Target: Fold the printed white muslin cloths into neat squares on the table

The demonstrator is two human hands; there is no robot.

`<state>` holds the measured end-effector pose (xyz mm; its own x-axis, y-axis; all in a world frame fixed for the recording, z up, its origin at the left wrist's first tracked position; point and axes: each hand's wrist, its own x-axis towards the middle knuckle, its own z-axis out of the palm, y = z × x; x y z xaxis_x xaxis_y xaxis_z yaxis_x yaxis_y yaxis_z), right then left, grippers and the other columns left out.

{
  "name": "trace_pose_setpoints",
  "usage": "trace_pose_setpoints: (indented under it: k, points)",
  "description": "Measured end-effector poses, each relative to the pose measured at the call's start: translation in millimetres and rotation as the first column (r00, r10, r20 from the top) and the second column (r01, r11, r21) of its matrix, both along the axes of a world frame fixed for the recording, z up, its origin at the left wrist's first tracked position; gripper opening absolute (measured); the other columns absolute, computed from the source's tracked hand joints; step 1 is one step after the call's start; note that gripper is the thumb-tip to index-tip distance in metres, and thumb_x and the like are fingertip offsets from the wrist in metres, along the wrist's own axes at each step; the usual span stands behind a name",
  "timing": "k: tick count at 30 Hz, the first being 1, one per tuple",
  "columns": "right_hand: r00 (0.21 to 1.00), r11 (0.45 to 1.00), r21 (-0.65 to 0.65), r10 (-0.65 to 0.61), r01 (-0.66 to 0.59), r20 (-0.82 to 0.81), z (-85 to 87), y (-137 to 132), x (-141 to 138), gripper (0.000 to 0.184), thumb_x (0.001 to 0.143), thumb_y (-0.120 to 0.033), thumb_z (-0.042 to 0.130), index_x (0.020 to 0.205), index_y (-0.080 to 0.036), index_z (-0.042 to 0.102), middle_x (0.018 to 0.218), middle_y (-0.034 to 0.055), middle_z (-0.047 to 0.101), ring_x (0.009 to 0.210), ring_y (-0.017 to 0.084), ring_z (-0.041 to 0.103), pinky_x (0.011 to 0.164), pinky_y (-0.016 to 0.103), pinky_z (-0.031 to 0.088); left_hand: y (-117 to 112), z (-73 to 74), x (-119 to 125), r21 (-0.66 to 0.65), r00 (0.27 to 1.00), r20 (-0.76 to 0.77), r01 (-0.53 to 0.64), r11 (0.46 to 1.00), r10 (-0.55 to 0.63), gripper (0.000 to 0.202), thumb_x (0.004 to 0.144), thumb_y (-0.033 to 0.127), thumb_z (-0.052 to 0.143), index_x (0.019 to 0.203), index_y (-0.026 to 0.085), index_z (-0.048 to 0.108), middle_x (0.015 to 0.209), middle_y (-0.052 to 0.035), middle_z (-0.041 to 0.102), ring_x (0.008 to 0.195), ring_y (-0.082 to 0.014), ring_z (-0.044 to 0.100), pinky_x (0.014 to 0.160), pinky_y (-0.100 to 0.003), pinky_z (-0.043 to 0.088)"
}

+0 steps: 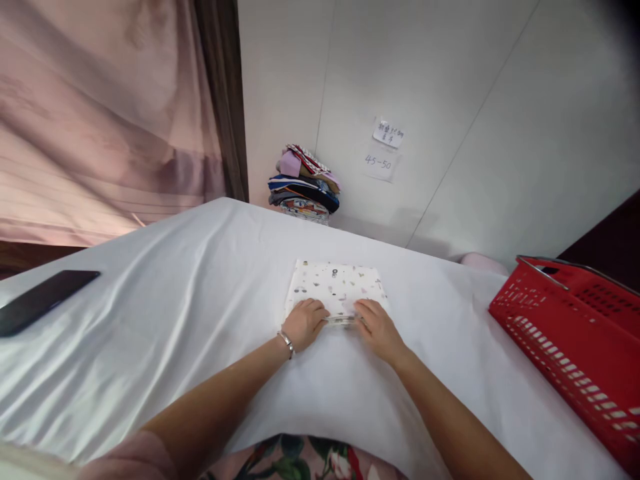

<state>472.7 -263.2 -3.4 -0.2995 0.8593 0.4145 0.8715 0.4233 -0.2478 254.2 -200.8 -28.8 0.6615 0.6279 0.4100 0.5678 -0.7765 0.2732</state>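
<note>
A folded white cloth with small printed figures point(336, 285) lies flat in the middle of the table covered by a white sheet point(175, 293). My left hand point(306, 324), with a silver bracelet at the wrist, rests on the cloth's near left edge with curled fingers. My right hand point(377, 328) rests on the near right edge, fingers curled too. Both hands pinch the near hem of the cloth between them.
A red plastic basket point(575, 347) with a metal handle stands at the right edge. A black phone point(43, 299) lies at the far left. A stack of folded colourful clothes point(305, 188) sits against the wall behind the table. Two paper notes point(384, 148) hang on the wall.
</note>
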Motion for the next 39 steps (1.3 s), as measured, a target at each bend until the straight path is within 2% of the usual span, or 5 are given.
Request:
trace_pose_setpoints:
  k: [8, 17, 23, 28, 39]
  points:
    - [0.978, 0.997, -0.011, 0.072, -0.072, 0.194, -45.5, -2, -20, 0.051, 0.085, -0.024, 0.04, 0.135, -0.017, 0.033, 0.136, 0.0083, 0.039, 0.127, 0.022, 0.031, 0.103, 0.044, 0.029, -4, -0.1, -19, -0.021, 0.999, 0.036, -0.011, 1.0, 0.011, 0.017, 0.085, 0.02, 0.044, 0.089, 0.019, 0.06, 0.089, -0.004, 0.058, 0.086, -0.0168, 0.049, 0.078, -0.032, 0.039]
    - [0.977, 0.991, 0.096, 0.067, -0.088, 0.202, -57.1, -4, -15, 0.048, 0.087, -0.026, 0.038, 0.134, -0.017, 0.034, 0.137, 0.006, 0.039, 0.128, 0.02, 0.031, 0.103, 0.041, 0.03, -14, 4.0, -67, -0.128, 0.977, 0.094, -0.178, 0.976, 0.19, 0.023, 0.087, 0.026, 0.04, 0.087, 0.021, 0.062, 0.09, -0.0038, 0.061, 0.086, -0.0156, 0.052, 0.078, -0.03, 0.041]
    - [0.978, 0.989, 0.113, 0.069, -0.092, 0.197, -58.0, -5, -14, 0.049, 0.086, -0.025, 0.039, 0.134, -0.016, 0.033, 0.136, 0.0072, 0.04, 0.127, 0.021, 0.031, 0.102, 0.041, 0.03, -14, -0.6, -87, -0.434, 0.832, 0.172, -0.418, 0.798, 0.528, 0.022, 0.08, 0.031, 0.045, 0.076, 0.021, 0.064, 0.078, -0.0005, 0.062, 0.072, -0.0131, 0.055, 0.066, -0.025, 0.041]
    - [0.98, 0.989, 0.111, 0.073, -0.095, 0.186, -57.5, -6, -14, 0.049, 0.087, -0.026, 0.038, 0.135, -0.018, 0.031, 0.134, 0.0079, 0.042, 0.126, 0.022, 0.033, 0.101, 0.042, 0.03, -12, 3.5, -75, -0.629, 0.725, 0.171, -0.441, 0.64, 0.667, 0.027, 0.075, 0.04, 0.047, 0.073, 0.02, 0.064, 0.068, 0.0009, 0.062, 0.063, -0.0129, 0.054, 0.058, -0.023, 0.039]
    - [0.98, 0.99, 0.106, 0.07, -0.091, 0.188, -58.1, -6, -14, 0.05, 0.087, -0.027, 0.038, 0.136, -0.017, 0.03, 0.135, 0.0086, 0.042, 0.127, 0.022, 0.032, 0.102, 0.042, 0.028, -6, 9.7, -53, -0.639, 0.752, -0.072, -0.539, 0.548, 0.656, 0.043, 0.067, 0.063, 0.049, 0.071, 0.02, 0.058, 0.069, -0.0019, 0.06, 0.06, -0.0157, 0.055, 0.052, -0.024, 0.038]
